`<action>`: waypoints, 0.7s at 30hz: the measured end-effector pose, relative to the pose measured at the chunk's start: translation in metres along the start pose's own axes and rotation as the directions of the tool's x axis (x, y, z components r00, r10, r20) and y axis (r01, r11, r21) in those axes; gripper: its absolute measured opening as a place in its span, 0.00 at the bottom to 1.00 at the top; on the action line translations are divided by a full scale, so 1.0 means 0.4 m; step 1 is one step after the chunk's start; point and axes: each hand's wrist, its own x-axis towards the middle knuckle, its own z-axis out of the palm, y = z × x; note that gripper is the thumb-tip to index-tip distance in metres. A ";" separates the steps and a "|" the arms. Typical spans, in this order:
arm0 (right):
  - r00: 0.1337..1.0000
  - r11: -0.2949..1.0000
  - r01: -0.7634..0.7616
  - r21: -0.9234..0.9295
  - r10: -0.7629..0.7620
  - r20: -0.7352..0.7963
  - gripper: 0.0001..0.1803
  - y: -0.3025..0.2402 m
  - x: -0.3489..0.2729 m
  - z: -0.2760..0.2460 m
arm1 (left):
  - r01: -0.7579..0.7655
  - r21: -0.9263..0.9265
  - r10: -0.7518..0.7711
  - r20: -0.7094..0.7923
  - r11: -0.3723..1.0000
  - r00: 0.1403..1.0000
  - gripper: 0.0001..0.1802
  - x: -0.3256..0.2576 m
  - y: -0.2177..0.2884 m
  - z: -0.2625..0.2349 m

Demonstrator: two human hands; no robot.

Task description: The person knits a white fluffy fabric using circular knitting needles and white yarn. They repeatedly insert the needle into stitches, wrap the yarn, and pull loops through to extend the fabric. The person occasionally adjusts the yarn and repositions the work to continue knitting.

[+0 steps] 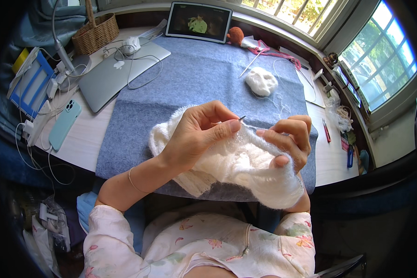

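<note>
A fluffy white knitted piece [238, 164] hangs between my hands above the blue-grey felt mat [134, 125]. My left hand [201, 134] is closed, thumb and index finger pinching a knitting needle [242, 118] whose dark tip pokes out past them. On the other side, my right hand [289, 139] curls its fingers round the knitting's upper edge, its thumb showing through below. Whether a second needle lies in that hand is hidden. Beyond it rests a white ball of yarn [262, 82], with loose thin strands trailing toward the knitting.
A tablet [199, 22] stands at the back, an orange-brown ball [236, 35] beside it. To the left lie a closed silver laptop [120, 74] with cables, a mint-cased phone [65, 124] and a wicker basket [96, 34]. A red pen [326, 130] lies at right.
</note>
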 end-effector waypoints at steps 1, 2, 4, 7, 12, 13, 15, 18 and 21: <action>1.000 1.000 -0.002 -0.026 0.003 0.014 0.30 0.004 -0.002 -0.001 | -0.018 -0.005 0.018 -0.003 1.000 1.000 0.06 0.001 -0.001 0.000; 0.999 0.999 0.032 0.028 -0.033 0.017 0.32 0.009 0.002 0.004 | 0.003 0.000 -0.003 0.021 1.000 1.000 0.07 0.001 0.000 0.002; 0.995 0.985 0.098 0.144 -0.101 0.018 0.37 0.031 0.020 0.022 | 0.044 0.015 -0.045 0.060 0.999 0.997 0.08 -0.005 -0.002 0.007; 0.985 0.955 0.048 0.292 -0.094 0.145 0.44 0.036 0.026 0.049 | 0.039 0.075 -0.050 0.140 0.996 0.989 0.08 -0.005 -0.013 0.019; 0.994 0.990 0.067 0.125 -0.077 0.072 0.37 0.060 0.017 0.021 | 0.046 0.164 -0.058 0.070 0.985 0.996 0.09 -0.011 0.004 0.019; 0.998 0.992 0.070 0.108 -0.070 -0.009 0.29 0.050 0.015 0.018 | 0.048 0.170 -0.060 0.065 0.984 0.996 0.09 -0.009 0.006 0.016; 0.994 0.995 0.101 0.023 -0.100 -0.054 0.21 0.042 0.010 0.011 | 0.035 0.160 -0.045 0.056 0.986 0.997 0.10 -0.008 0.009 0.014; 0.987 0.996 0.076 0.056 -0.067 -0.149 0.14 0.038 0.011 0.023 | -0.009 0.114 0.003 0.051 0.993 0.999 0.10 -0.008 0.009 0.014; 0.982 0.991 0.045 0.122 -0.021 -0.188 0.13 0.038 0.007 0.026 | -0.036 0.077 0.032 0.055 0.996 0.998 0.11 -0.007 0.007 0.010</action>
